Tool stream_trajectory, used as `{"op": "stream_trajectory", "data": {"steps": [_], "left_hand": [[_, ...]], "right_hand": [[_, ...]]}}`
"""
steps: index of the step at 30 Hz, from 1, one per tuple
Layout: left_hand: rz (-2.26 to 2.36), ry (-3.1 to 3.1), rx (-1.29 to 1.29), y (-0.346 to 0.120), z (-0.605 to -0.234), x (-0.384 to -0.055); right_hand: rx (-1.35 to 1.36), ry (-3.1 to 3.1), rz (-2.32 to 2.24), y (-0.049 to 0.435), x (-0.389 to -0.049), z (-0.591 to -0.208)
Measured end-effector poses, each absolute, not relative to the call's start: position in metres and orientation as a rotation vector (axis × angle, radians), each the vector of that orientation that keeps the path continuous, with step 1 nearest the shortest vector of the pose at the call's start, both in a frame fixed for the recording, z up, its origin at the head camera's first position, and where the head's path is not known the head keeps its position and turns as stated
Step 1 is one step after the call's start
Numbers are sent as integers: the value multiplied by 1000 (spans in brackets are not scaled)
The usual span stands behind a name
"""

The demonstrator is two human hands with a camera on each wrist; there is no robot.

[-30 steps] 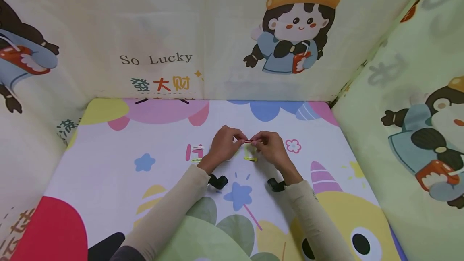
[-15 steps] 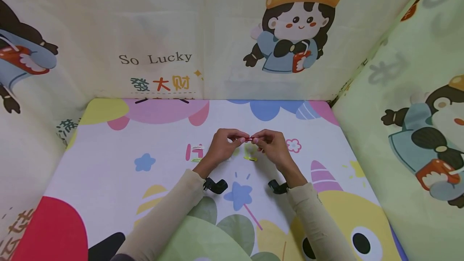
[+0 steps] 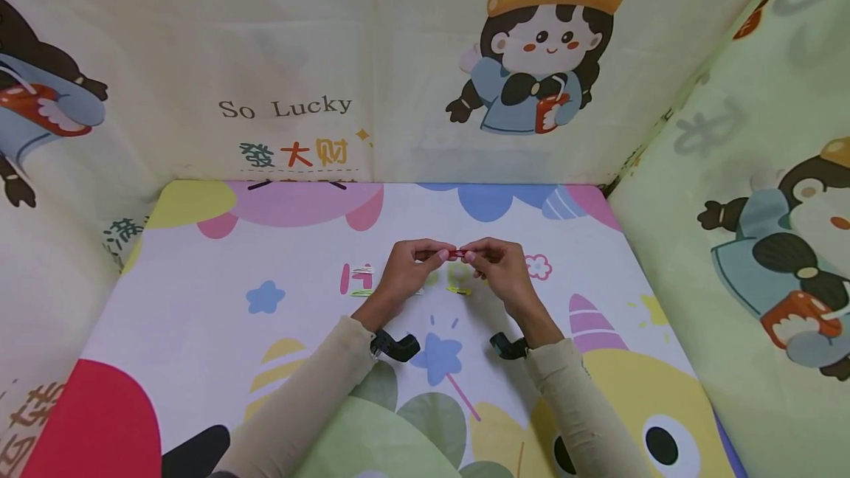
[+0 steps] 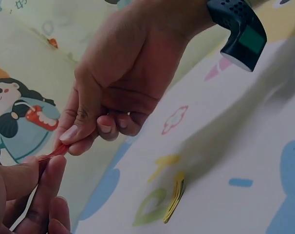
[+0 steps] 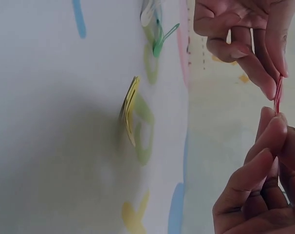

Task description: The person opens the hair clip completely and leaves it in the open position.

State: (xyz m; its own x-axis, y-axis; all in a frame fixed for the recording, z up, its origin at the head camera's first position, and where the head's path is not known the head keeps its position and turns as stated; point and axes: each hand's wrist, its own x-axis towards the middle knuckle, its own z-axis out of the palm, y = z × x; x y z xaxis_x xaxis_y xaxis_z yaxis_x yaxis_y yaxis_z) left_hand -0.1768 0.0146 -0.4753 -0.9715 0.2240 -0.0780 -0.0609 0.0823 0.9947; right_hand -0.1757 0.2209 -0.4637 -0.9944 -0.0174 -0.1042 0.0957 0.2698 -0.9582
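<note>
A slim red hair clip (image 3: 457,254) is held up between both hands, above the tabletop. My left hand (image 3: 403,271) pinches one end of it between thumb and fingertips; my right hand (image 3: 506,271) pinches the other end the same way. Fingertips cover both ends, so only the middle of the red clip (image 5: 278,95) shows in the right wrist view. Below the hands a yellow hair clip (image 3: 459,291) lies on the table, slightly bent in the left wrist view. A green hair clip (image 5: 159,44) and a white clip (image 5: 147,13) show in the right wrist view.
More small clips, a white one (image 3: 362,270) and a green one (image 3: 361,293), lie left of the hands. The printed tabletop (image 3: 199,338) meets patterned cloth walls (image 3: 412,94) at the back and sides. Each wrist wears a black camera (image 3: 396,346).
Both hands have drawn slightly apart and the red clip between them has risen a little since a second ago. In the last half second they stay nearly still. The clips on the table have not moved.
</note>
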Motion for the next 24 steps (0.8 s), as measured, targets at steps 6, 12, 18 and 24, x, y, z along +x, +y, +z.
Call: {"op": "stream_trajectory", "data": {"steps": [6, 12, 18, 24], "left_hand": [[2085, 1989, 46, 19, -474, -173], [2132, 1899, -59, 23, -474, -171], [2140, 1895, -106, 24, -473, -169], [2154, 1870, -109, 24, -474, -168]], "right_hand": [[99, 2415, -1897, 219, -174, -459], [141, 2383, -1944, 218, -173, -457], [137, 2376, -1962, 218, -171, -456], [140, 2378, -1976, 217, -171, -456]]}}
